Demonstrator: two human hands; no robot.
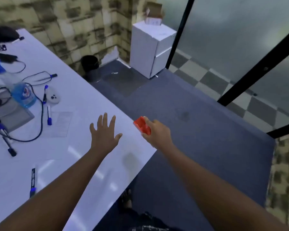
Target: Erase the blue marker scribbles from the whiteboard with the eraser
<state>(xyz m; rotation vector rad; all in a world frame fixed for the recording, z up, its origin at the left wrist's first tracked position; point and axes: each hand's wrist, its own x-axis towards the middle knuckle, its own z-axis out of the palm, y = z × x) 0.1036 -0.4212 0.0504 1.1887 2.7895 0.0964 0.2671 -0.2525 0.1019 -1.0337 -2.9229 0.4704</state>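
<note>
A large white board surface [77,90] lies flat like a table and fills the left half of the view. I see no blue scribbles on the part that shows. My left hand [105,133] is spread flat with straight fingers over the board near its right edge. My right hand [154,130] grips a red eraser [141,125] just past that right edge, above the dark floor.
Blue markers [49,115] [33,181], a blue spray bottle [22,94], black cables [40,117], a small white controller [53,97] and a grey device [15,117] lie on the left. A black bin [90,65] and a white cabinet [151,49] stand on the floor beyond. Glass panels stand at right.
</note>
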